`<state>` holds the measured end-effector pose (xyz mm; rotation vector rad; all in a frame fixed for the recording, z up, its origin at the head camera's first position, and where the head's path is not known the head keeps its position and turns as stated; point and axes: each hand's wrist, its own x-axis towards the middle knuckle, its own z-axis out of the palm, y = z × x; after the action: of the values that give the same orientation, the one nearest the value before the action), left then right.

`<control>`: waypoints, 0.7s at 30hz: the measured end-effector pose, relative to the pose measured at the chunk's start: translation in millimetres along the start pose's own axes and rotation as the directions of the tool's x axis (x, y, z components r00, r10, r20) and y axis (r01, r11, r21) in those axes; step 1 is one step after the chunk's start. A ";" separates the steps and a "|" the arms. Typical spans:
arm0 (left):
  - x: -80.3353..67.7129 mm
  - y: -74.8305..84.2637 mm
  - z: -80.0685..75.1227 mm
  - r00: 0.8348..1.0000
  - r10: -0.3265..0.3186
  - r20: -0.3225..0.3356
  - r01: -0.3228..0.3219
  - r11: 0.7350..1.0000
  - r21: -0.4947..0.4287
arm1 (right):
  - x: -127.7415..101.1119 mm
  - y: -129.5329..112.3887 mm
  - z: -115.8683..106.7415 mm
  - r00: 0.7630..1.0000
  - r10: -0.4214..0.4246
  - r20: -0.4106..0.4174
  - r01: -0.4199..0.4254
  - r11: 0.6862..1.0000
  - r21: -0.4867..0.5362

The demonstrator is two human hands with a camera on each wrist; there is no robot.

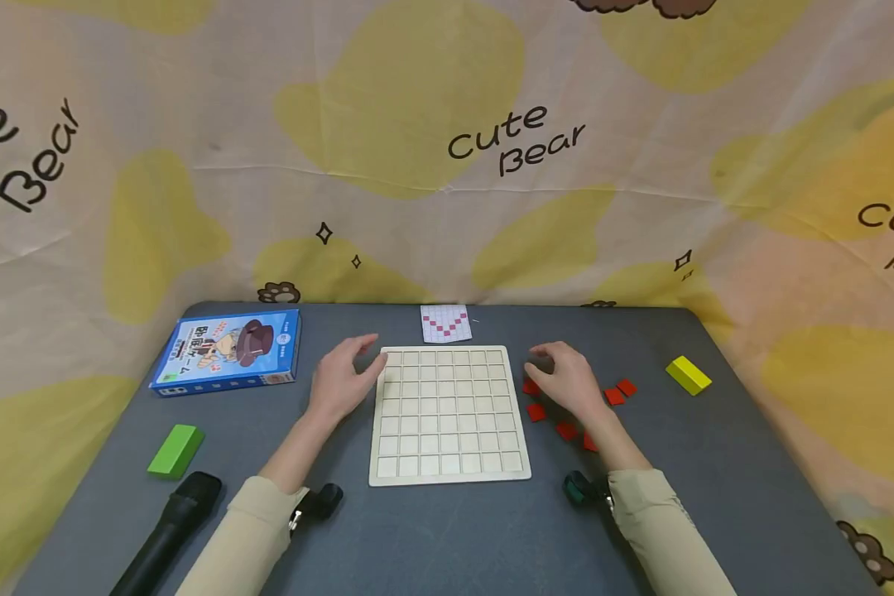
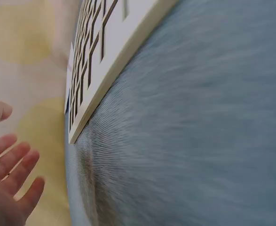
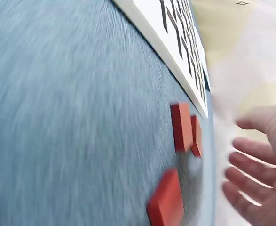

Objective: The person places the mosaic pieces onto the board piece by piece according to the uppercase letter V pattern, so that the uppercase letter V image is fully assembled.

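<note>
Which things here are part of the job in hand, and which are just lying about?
In use: grid board, red tiles, pattern card, left hand by the board, right hand over the tiles.

Lying about: blue box, green block, yellow block, black handle.

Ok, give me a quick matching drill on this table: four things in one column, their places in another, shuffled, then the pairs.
Things:
1. yellow block
2. green block
3. pattern card
4. red tiles

Places:
A. behind the grid board
B. under and around the right hand
C. far right of the table
D. near left, beside the black handle

Pairs: 1-C, 2-D, 3-A, 4-B
</note>
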<state>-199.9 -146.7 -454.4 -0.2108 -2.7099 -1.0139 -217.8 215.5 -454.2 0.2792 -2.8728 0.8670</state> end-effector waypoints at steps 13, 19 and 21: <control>-62.6 -2.5 -4.6 0.870 0.052 0.491 -0.043 0.999 -0.029 | -19.6 20.1 -7.8 0.987 -0.061 0.149 0.068 0.997 -0.040; -69.1 -5.7 -2.4 0.857 0.121 0.501 -0.124 0.992 -0.028 | -21.2 23.0 -5.8 0.989 -0.076 0.127 0.080 0.996 -0.029; -69.5 -7.1 -1.5 0.854 0.129 0.504 -0.131 0.991 -0.031 | -21.0 23.9 -4.9 0.990 -0.080 0.120 0.084 0.996 -0.030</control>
<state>-134.4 -156.5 -476.8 -0.7502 -3.0985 -1.0267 -202.1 240.7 -466.5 0.4560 -2.9577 0.8108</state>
